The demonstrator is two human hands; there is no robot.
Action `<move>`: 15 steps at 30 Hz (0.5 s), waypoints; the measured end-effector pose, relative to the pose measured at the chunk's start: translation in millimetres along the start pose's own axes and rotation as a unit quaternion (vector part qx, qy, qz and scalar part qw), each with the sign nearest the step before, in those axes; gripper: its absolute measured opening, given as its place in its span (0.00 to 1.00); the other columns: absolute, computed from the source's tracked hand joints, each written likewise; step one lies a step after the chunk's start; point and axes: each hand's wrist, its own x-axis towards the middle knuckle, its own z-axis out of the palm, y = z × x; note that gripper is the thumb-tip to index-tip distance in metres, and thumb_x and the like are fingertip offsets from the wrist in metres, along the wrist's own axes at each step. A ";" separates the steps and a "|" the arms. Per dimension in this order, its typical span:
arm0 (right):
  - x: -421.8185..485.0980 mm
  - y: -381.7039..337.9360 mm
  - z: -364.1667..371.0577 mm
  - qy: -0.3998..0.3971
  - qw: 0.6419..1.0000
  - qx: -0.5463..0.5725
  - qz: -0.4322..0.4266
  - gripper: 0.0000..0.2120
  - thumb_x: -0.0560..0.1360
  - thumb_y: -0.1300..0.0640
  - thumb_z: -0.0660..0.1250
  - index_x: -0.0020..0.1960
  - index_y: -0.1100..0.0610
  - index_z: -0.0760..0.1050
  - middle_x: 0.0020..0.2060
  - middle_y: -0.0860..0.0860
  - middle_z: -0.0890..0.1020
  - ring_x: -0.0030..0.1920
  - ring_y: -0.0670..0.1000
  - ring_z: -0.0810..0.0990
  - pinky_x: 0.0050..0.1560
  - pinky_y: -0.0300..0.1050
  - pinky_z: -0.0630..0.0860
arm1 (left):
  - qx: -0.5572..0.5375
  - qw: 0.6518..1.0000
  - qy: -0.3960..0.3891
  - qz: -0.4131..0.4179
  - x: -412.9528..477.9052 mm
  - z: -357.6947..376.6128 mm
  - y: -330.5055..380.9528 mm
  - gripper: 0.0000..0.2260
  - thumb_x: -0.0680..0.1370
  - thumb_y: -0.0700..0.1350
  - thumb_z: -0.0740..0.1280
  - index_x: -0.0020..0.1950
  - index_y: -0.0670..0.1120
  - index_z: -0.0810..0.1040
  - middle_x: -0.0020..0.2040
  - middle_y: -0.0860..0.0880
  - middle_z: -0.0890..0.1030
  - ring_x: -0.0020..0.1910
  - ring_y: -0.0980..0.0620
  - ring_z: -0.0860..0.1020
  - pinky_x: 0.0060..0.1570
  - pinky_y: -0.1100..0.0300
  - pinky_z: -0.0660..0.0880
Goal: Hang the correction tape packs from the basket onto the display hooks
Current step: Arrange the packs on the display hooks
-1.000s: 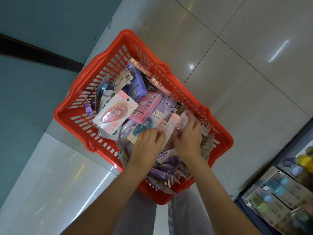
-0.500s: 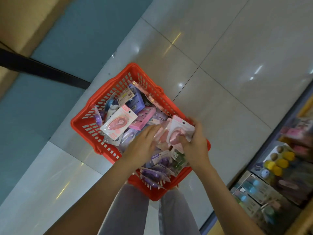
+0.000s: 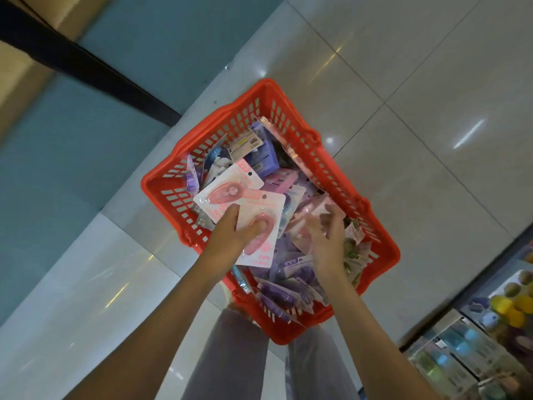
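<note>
A red plastic basket [image 3: 383,255] stands on the floor in front of me, piled with carded correction tape packs in pink, purple and blue. My left hand [image 3: 230,235] grips a pink correction tape pack [image 3: 268,209] over the basket's near left part, thumb on its blister. Another pink pack [image 3: 227,192] lies just beyond it on the pile. My right hand [image 3: 326,243] hovers over the basket's right half, fingers curled on a blurred pale pink pack [image 3: 311,215]. Purple packs [image 3: 282,295] fill the near end. No display hooks are in view.
A low display shelf [image 3: 473,350] with boxed stationery and yellow items sits at the lower right. My legs in grey trousers [image 3: 230,359] are below the basket. Glossy floor tiles [image 3: 403,67] surround it; a teal wall panel [image 3: 72,157] with a black strip runs on the left.
Both hands have lifted out of the pile. My left hand now holds one pink pack and my right hand another. The view has pulled back and tilted up from the basket.
</note>
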 end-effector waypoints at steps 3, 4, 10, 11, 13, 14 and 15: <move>26.4 23.0 18.4 0.041 0.996 -0.070 0.021 0.34 0.72 0.42 0.68 0.73 0.53 0.61 0.62 0.57 0.75 0.61 0.57 0.74 0.63 0.59 0.73 | 0.006 0.997 0.079 -0.004 18.2 -12.9 -16.1 0.23 0.73 0.55 0.72 0.65 0.50 0.72 0.57 0.54 0.81 0.54 0.52 0.80 0.52 0.52 0.80; 33.1 24.1 22.7 0.032 0.996 -0.085 0.022 0.31 0.74 0.47 0.68 0.73 0.55 0.62 0.59 0.57 0.76 0.58 0.56 0.76 0.61 0.54 0.74 | -0.004 0.996 0.091 0.003 22.6 -15.2 -19.2 0.23 0.73 0.55 0.73 0.65 0.50 0.72 0.57 0.54 0.81 0.54 0.53 0.81 0.49 0.54 0.80; 46.9 16.8 18.3 0.016 0.995 -0.062 0.072 0.21 0.78 0.66 0.61 0.68 0.51 0.69 0.44 0.50 0.78 0.45 0.53 0.79 0.47 0.51 0.79 | -0.043 0.995 0.092 0.023 27.7 -13.3 -15.0 0.23 0.75 0.52 0.72 0.67 0.48 0.72 0.58 0.55 0.81 0.53 0.54 0.82 0.45 0.60 0.81; 42.7 14.0 11.9 0.028 0.995 -0.054 0.079 0.22 0.78 0.68 0.60 0.68 0.51 0.69 0.45 0.51 0.79 0.44 0.53 0.80 0.48 0.53 0.79 | -0.044 0.995 0.087 0.024 25.7 -10.7 -10.7 0.25 0.73 0.54 0.73 0.67 0.49 0.72 0.58 0.55 0.81 0.53 0.54 0.82 0.46 0.59 0.81; 30.9 3.4 -5.1 0.046 0.995 -0.020 0.088 0.21 0.77 0.70 0.59 0.66 0.53 0.71 0.49 0.53 0.80 0.45 0.52 0.81 0.47 0.52 0.80 | -0.053 0.995 0.085 0.022 17.5 -5.1 0.5 0.28 0.69 0.57 0.73 0.66 0.50 0.72 0.58 0.55 0.81 0.55 0.53 0.81 0.50 0.55 0.80; 22.9 -6.0 -14.4 0.042 0.995 0.001 0.092 0.21 0.78 0.71 0.59 0.66 0.53 0.71 0.49 0.52 0.81 0.46 0.50 0.82 0.46 0.50 0.81 | -0.062 0.994 0.090 0.026 11.9 -2.3 7.7 0.27 0.70 0.56 0.73 0.65 0.50 0.73 0.58 0.54 0.81 0.55 0.53 0.81 0.51 0.53 0.80; 14.0 -18.4 -23.1 0.033 0.995 0.025 0.093 0.21 0.78 0.71 0.60 0.66 0.53 0.72 0.49 0.50 0.81 0.45 0.48 0.83 0.45 0.48 0.82 | -0.070 0.992 0.097 0.034 6.2 0.3 16.2 0.25 0.72 0.55 0.73 0.65 0.49 0.73 0.58 0.54 0.81 0.56 0.53 0.81 0.52 0.53 0.80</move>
